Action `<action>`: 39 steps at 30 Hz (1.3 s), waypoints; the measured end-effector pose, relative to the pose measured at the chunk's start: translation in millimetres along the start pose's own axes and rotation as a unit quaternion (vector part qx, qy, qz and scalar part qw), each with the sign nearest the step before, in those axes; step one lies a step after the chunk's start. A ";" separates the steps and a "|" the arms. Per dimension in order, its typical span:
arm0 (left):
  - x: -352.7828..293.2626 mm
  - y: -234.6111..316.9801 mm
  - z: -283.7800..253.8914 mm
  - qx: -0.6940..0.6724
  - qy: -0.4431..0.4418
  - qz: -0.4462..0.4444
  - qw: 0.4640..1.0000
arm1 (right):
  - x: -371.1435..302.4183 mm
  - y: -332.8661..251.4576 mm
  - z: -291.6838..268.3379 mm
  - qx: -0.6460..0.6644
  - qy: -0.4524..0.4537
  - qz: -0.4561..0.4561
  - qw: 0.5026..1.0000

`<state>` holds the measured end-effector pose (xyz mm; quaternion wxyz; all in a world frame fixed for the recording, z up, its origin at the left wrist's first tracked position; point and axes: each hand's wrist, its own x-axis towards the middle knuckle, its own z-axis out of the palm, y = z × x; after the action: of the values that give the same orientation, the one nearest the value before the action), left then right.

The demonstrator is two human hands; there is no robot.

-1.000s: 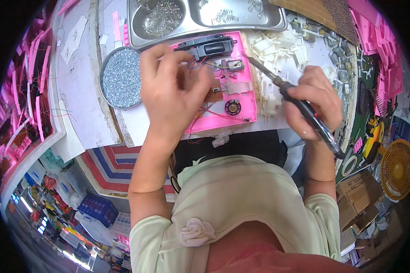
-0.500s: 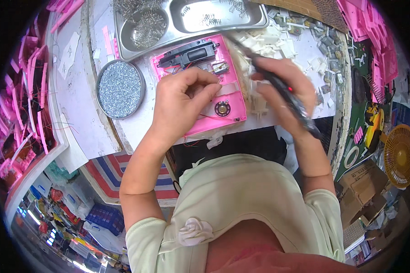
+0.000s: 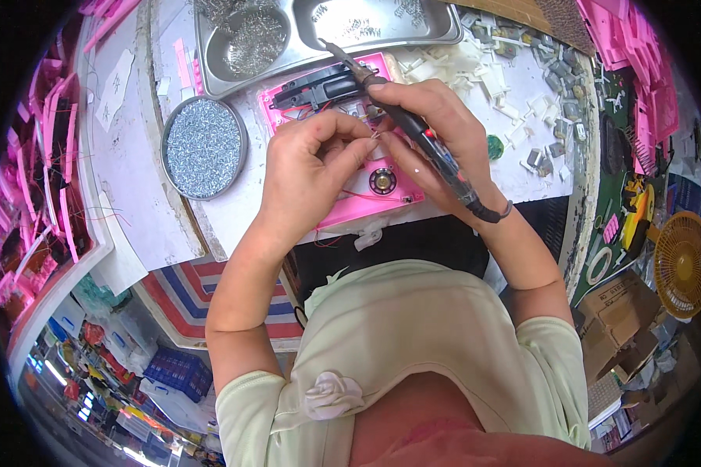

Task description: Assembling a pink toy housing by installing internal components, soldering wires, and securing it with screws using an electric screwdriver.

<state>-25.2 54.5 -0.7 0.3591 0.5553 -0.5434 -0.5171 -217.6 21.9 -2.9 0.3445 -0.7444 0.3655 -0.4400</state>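
A pink plastic housing [image 3: 356, 208] lies on the bench, with a black plastic module [image 3: 323, 87] at its far side and a small round speaker [image 3: 382, 181] near its front right. Above it my left hand [image 3: 304, 167] is closed, thumb and forefinger pinching a thin wire [image 3: 375, 135]. My right hand [image 3: 444, 128] grips a soldering iron [image 3: 417, 128] with a lit red lamp, its tip pointing up and left past the housing's far edge. Fingers of both hands meet at the wire end. The hands hide the housing's middle.
Left of the housing stands a round tin of small metal screws [image 3: 204, 148]. A steel compartment tray [image 3: 288, 58] with springs sits behind. White plastic pieces and small motors [image 3: 557, 78] spread at the far right. Pink parts [image 3: 47, 156] pile at the left; a yellow fan [image 3: 681, 265] stands right.
My right hand has come left with the soldering iron, and its fingers now join the left hand at the wire. My left hand has hardly moved.
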 end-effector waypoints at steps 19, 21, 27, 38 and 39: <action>2.5 7.9 -6.3 0.250 -0.088 0.239 0.934 | -25.9 -7.5 -73.5 0.061 -0.119 0.021 0.991; 2.6 8.5 -6.6 0.259 -0.090 0.240 0.931 | -25.1 -8.4 -69.9 0.064 -0.116 0.017 0.991; 2.0 6.5 -8.1 0.268 -0.098 0.242 0.928 | -20.8 -9.0 -65.9 0.058 -0.127 0.007 0.990; 1.4 6.0 -4.9 0.272 -0.083 0.245 0.927 | -22.5 -16.5 -66.3 0.057 -0.117 0.110 0.985; 1.3 5.1 -5.0 0.272 -0.084 0.245 0.927 | -24.7 -17.8 -66.2 0.066 -0.105 0.141 0.982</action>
<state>-21.8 51.7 5.0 0.2624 0.4357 -0.8106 -0.2902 -281.9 39.0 26.8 0.4880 -0.7030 0.3985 -0.3299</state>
